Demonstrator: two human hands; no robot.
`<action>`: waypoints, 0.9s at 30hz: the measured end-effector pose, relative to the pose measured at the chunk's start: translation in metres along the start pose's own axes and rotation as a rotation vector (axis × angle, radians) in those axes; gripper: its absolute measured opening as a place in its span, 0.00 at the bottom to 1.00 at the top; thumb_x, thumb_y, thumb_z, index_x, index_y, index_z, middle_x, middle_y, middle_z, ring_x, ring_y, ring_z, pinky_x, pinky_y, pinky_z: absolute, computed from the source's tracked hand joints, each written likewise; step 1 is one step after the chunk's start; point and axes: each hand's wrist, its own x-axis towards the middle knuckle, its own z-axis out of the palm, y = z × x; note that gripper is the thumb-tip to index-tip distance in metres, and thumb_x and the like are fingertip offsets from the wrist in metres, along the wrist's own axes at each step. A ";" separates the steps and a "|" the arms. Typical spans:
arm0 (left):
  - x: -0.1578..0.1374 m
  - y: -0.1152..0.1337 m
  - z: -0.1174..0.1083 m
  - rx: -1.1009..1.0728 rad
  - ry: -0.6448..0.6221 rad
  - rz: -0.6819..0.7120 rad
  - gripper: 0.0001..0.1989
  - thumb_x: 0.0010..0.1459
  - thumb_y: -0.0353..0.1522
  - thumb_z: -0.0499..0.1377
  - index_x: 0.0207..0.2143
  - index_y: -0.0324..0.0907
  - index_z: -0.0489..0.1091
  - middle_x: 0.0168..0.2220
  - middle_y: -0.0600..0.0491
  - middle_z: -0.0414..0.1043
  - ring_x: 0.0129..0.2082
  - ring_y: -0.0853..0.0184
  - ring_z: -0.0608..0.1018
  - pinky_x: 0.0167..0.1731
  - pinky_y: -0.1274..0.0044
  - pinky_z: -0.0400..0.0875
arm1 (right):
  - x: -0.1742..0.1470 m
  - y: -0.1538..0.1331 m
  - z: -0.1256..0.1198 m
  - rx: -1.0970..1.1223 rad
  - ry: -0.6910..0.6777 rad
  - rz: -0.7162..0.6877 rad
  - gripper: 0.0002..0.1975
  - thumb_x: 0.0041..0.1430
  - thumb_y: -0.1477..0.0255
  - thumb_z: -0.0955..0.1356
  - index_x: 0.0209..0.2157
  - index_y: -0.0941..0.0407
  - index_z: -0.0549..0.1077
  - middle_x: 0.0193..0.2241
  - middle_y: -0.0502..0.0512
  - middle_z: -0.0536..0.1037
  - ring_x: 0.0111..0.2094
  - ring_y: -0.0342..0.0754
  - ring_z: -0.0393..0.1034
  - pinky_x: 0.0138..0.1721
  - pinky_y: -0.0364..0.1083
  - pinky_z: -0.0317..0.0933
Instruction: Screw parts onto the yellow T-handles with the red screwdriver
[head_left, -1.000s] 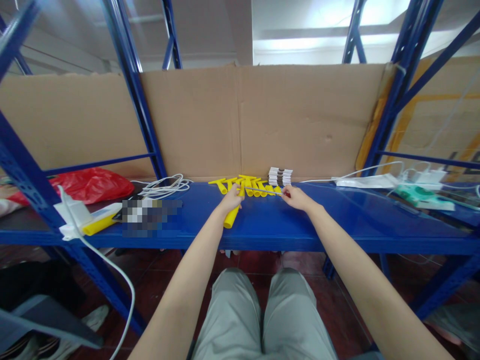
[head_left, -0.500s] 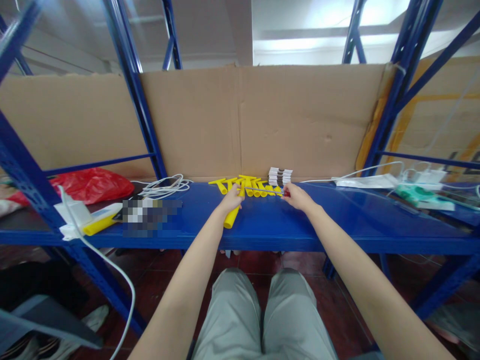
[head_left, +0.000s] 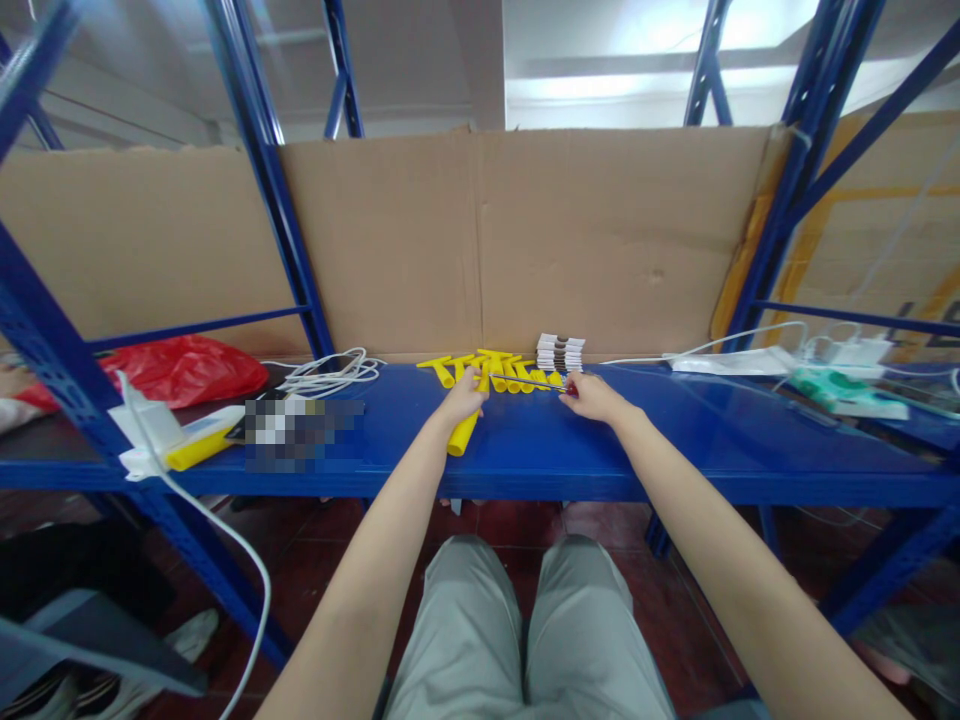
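My left hand (head_left: 463, 398) is closed around a yellow T-shaped piece (head_left: 463, 436), whose thick tubular end points toward me over the blue shelf. A thin, dark metal-looking rod (head_left: 525, 381) runs sideways from this piece to my right hand (head_left: 592, 398). My right fingers are pinched on the rod's right end; the grip detail is too small to make out. Just behind both hands, several more yellow T-shaped pieces (head_left: 501, 375) lie in a row. Beyond my right hand stands a stack of white strips (head_left: 560, 352) with dark middles.
A cardboard panel (head_left: 600, 240) closes the back of the blue shelf (head_left: 675, 430). To the left are coiled white cable (head_left: 337, 372), a red plastic bag (head_left: 184, 370) and another yellow tube (head_left: 199, 450). White packets (head_left: 731, 362) and cables lie right. Blue uprights (head_left: 274, 190) flank the space.
My right hand has shifted very slightly, with its fingers still at the rod's end. My left hand and the yellow piece stay in place.
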 end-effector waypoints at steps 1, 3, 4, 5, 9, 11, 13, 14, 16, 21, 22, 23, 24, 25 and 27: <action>0.000 0.000 0.000 0.001 0.001 -0.002 0.23 0.55 0.22 0.52 0.52 0.43 0.55 0.51 0.43 0.67 0.17 0.80 0.67 0.17 0.84 0.67 | 0.001 0.000 0.000 0.003 0.003 -0.008 0.08 0.60 0.68 0.64 0.38 0.58 0.70 0.38 0.62 0.78 0.38 0.51 0.73 0.36 0.44 0.60; 0.000 0.000 -0.001 0.002 0.001 -0.004 0.22 0.55 0.22 0.52 0.52 0.43 0.55 0.50 0.43 0.67 0.17 0.80 0.67 0.17 0.84 0.68 | 0.002 0.002 0.002 0.010 0.010 -0.021 0.08 0.61 0.68 0.63 0.35 0.57 0.71 0.37 0.61 0.79 0.37 0.50 0.73 0.36 0.44 0.60; 0.000 0.000 -0.001 0.004 0.002 -0.006 0.22 0.55 0.22 0.52 0.52 0.43 0.55 0.49 0.44 0.68 0.17 0.80 0.67 0.18 0.83 0.68 | 0.003 0.004 0.002 0.013 0.015 -0.028 0.08 0.61 0.68 0.63 0.34 0.56 0.71 0.36 0.60 0.79 0.37 0.50 0.72 0.36 0.44 0.60; -0.001 0.001 -0.001 0.005 0.004 -0.007 0.22 0.55 0.21 0.52 0.52 0.42 0.56 0.49 0.44 0.68 0.17 0.80 0.67 0.18 0.83 0.68 | 0.004 0.005 0.003 0.015 0.020 -0.032 0.08 0.61 0.68 0.63 0.33 0.56 0.71 0.36 0.59 0.78 0.36 0.49 0.72 0.36 0.44 0.60; -0.003 0.003 -0.002 0.004 0.005 -0.012 0.22 0.56 0.21 0.52 0.52 0.42 0.56 0.49 0.43 0.68 0.16 0.80 0.66 0.18 0.82 0.68 | 0.004 0.009 0.003 0.017 0.061 -0.031 0.07 0.59 0.66 0.66 0.33 0.56 0.69 0.35 0.58 0.78 0.34 0.48 0.72 0.33 0.43 0.59; -0.003 0.003 -0.001 0.005 0.002 -0.012 0.22 0.56 0.21 0.51 0.52 0.42 0.55 0.52 0.42 0.66 0.15 0.81 0.66 0.17 0.83 0.67 | 0.002 0.009 0.001 0.013 0.087 -0.026 0.08 0.57 0.66 0.67 0.35 0.55 0.68 0.35 0.58 0.78 0.34 0.49 0.72 0.32 0.43 0.59; -0.003 0.001 -0.001 0.010 0.004 -0.009 0.22 0.56 0.22 0.51 0.53 0.43 0.55 0.55 0.41 0.64 0.15 0.81 0.67 0.16 0.83 0.66 | 0.000 0.008 -0.002 0.005 0.105 -0.017 0.10 0.56 0.65 0.68 0.37 0.55 0.68 0.34 0.58 0.78 0.35 0.51 0.72 0.32 0.44 0.58; -0.002 0.000 -0.001 0.010 0.007 -0.006 0.23 0.56 0.22 0.52 0.53 0.43 0.55 0.56 0.41 0.63 0.15 0.80 0.67 0.16 0.83 0.66 | -0.001 0.007 -0.003 0.000 0.108 -0.011 0.11 0.56 0.65 0.68 0.39 0.54 0.67 0.34 0.58 0.78 0.35 0.51 0.72 0.32 0.44 0.58; 0.000 -0.002 -0.001 0.009 0.012 0.000 0.24 0.56 0.23 0.53 0.54 0.44 0.55 0.57 0.41 0.63 0.16 0.80 0.68 0.16 0.83 0.66 | -0.003 0.005 -0.004 -0.006 0.108 -0.001 0.12 0.57 0.65 0.68 0.41 0.54 0.67 0.34 0.58 0.78 0.36 0.52 0.73 0.33 0.44 0.58; 0.002 -0.005 -0.001 0.013 0.024 0.006 0.25 0.55 0.23 0.53 0.55 0.44 0.54 0.58 0.39 0.62 0.15 0.79 0.69 0.15 0.82 0.65 | -0.001 0.002 -0.002 -0.019 0.103 -0.024 0.11 0.61 0.64 0.63 0.39 0.57 0.69 0.36 0.61 0.78 0.37 0.52 0.72 0.37 0.45 0.60; 0.002 -0.005 -0.001 0.015 0.022 0.004 0.25 0.55 0.23 0.52 0.55 0.43 0.54 0.58 0.39 0.61 0.15 0.79 0.69 0.15 0.82 0.65 | 0.000 0.002 -0.002 -0.025 0.092 -0.033 0.11 0.62 0.65 0.62 0.37 0.58 0.70 0.37 0.62 0.78 0.38 0.52 0.72 0.39 0.46 0.60; 0.002 -0.005 -0.001 0.016 0.020 0.002 0.25 0.55 0.23 0.52 0.55 0.43 0.54 0.58 0.39 0.61 0.15 0.79 0.69 0.15 0.82 0.65 | 0.000 0.003 -0.002 -0.030 0.080 -0.040 0.12 0.63 0.66 0.61 0.36 0.58 0.71 0.37 0.63 0.78 0.38 0.52 0.72 0.40 0.46 0.60; 0.002 -0.004 -0.001 0.018 0.018 0.001 0.25 0.55 0.23 0.52 0.55 0.43 0.54 0.58 0.39 0.61 0.15 0.80 0.68 0.14 0.82 0.65 | 0.001 0.003 -0.002 -0.034 0.071 -0.045 0.12 0.63 0.66 0.61 0.35 0.58 0.71 0.38 0.64 0.77 0.39 0.52 0.72 0.40 0.46 0.60; 0.001 -0.004 -0.001 0.018 0.018 0.000 0.25 0.55 0.23 0.52 0.55 0.44 0.54 0.58 0.40 0.61 0.15 0.80 0.68 0.14 0.83 0.65 | 0.001 0.003 -0.003 -0.035 0.066 -0.047 0.12 0.63 0.66 0.61 0.34 0.58 0.71 0.38 0.64 0.77 0.39 0.52 0.72 0.41 0.46 0.60; 0.000 -0.003 -0.001 0.017 0.017 -0.001 0.24 0.55 0.23 0.52 0.54 0.44 0.54 0.59 0.41 0.61 0.15 0.81 0.67 0.14 0.84 0.65 | -0.001 0.002 -0.006 -0.034 0.075 -0.042 0.10 0.61 0.66 0.63 0.35 0.57 0.71 0.39 0.63 0.77 0.40 0.52 0.72 0.40 0.46 0.60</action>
